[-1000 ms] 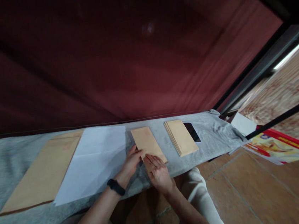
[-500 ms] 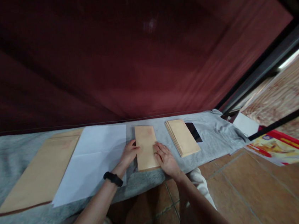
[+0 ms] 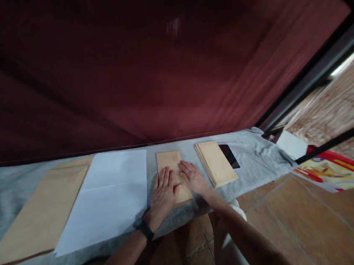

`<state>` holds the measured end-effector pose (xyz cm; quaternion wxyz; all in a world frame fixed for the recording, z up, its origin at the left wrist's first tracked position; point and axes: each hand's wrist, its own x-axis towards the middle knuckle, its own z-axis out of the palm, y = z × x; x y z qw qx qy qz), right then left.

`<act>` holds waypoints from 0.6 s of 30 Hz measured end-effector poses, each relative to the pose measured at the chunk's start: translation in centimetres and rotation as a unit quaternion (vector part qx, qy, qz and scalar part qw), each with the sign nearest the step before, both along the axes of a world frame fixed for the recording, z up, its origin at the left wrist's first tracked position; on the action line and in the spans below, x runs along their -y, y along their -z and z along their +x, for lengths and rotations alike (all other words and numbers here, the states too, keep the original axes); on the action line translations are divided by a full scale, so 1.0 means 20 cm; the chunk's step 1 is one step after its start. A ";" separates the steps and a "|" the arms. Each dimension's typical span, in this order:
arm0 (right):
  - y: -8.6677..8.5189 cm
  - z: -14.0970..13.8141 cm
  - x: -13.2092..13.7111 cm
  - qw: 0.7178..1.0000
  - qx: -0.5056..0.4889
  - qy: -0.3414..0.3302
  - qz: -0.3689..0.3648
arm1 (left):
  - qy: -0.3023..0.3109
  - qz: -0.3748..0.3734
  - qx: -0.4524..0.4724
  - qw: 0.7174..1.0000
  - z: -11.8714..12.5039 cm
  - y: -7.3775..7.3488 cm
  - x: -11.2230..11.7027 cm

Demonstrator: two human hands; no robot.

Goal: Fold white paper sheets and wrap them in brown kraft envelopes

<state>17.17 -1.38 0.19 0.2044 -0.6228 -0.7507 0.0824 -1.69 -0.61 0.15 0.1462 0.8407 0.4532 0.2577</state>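
Observation:
A small brown envelope (image 3: 168, 158) lies flat on the grey cloth, upright to my view. My left hand (image 3: 163, 191), a black band at its wrist, rests flat over the envelope's left side with fingers stretched away from me. Along the right edge, my right hand (image 3: 194, 178) lies flat with its fingertips on the paper. Part of the envelope is hidden under both hands. To the right is a stack of several similar brown envelopes (image 3: 216, 162), and a dark phone (image 3: 229, 156) is partly covered by it.
White paper sheets (image 3: 108, 203) with a crease lie left of my hands, overlapping large brown envelopes (image 3: 43, 214). Grey cloth (image 3: 254, 158) covers the narrow surface. A dark red panel (image 3: 159, 88) rises behind. At right are a black metal frame (image 3: 336, 139) and a colourful printed box (image 3: 333, 173).
My left hand has moved from the envelope's left edge onto its face and flattened out. My right hand has slid slightly away from me along the right edge.

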 end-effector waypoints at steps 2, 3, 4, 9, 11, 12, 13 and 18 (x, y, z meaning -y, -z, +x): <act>0.00 0.00 -0.09 1.000 0.005 0.009 -0.002 | -0.001 0.003 -0.014 1.000 0.01 0.01 0.02; -0.01 0.00 -0.13 1.000 0.008 0.009 -0.002 | -0.003 0.003 -0.017 1.000 0.01 0.01 0.02; -0.01 0.00 -0.17 1.000 0.011 0.010 -0.002 | -0.003 0.003 -0.020 1.000 0.01 0.01 0.02; 0.00 -0.01 -0.31 1.000 0.031 0.000 -0.001 | -0.013 -0.001 -0.041 0.999 0.02 0.02 0.04; 0.00 -0.03 -0.35 0.998 0.044 -0.039 -0.009 | -0.018 -0.002 -0.044 0.999 0.03 0.04 0.07; 0.00 -0.04 -0.37 0.997 0.050 -0.065 -0.013 | -0.016 0.000 -0.045 0.999 0.03 0.04 0.09; 0.00 -0.06 -0.39 0.994 0.055 -0.091 -0.016 | -0.012 0.002 -0.044 0.999 0.03 0.05 0.11; -0.01 -0.15 -0.43 0.984 0.061 -0.162 -0.039 | 0.063 -0.021 -0.020 0.998 0.02 0.07 0.21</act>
